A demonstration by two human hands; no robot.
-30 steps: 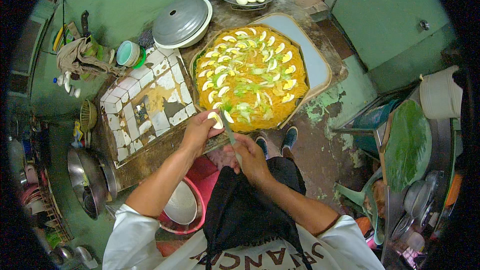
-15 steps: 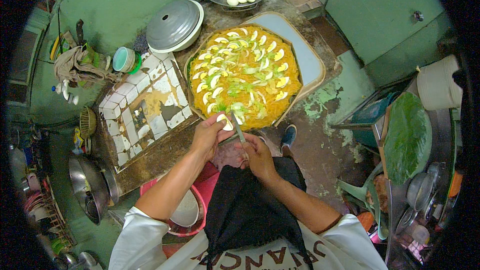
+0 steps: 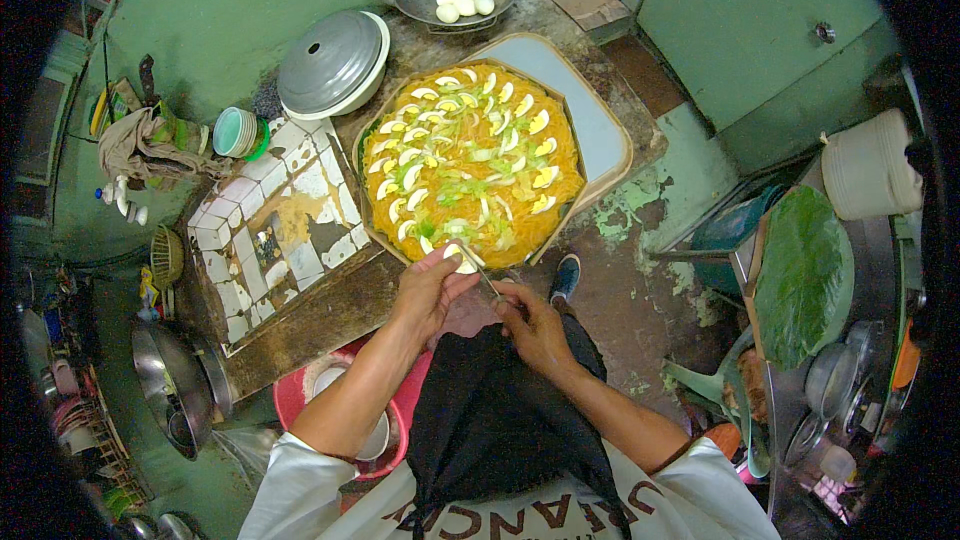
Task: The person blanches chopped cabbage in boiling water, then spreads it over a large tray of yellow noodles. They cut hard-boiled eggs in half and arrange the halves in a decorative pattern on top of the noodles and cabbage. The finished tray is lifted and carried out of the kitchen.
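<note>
1. A cut egg piece (image 3: 463, 260) is showing white and yellow yolk, resting in the left hand's (image 3: 428, 290) fingers near the noodle dish's 6 o'clock edge.
2. The knife (image 3: 488, 281) is slanting from the right hand (image 3: 530, 322), its thin blade pointing toward 11 o'clock, right by the egg; I can't tell if they're touching.
3. The orange noodle dish (image 3: 535, 220) is filling its many-sided tray (image 3: 577, 198), egg slices (image 3: 412, 177) spreading from 7 o'clock through 12 to 4, green shreds (image 3: 465, 186) running toward 6.

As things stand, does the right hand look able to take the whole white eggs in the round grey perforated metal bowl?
Probably not directly: the right hand holds a thin metal knife, and the wide bed of orange noodle-like food lies between that hand and the white eggs.
</note>
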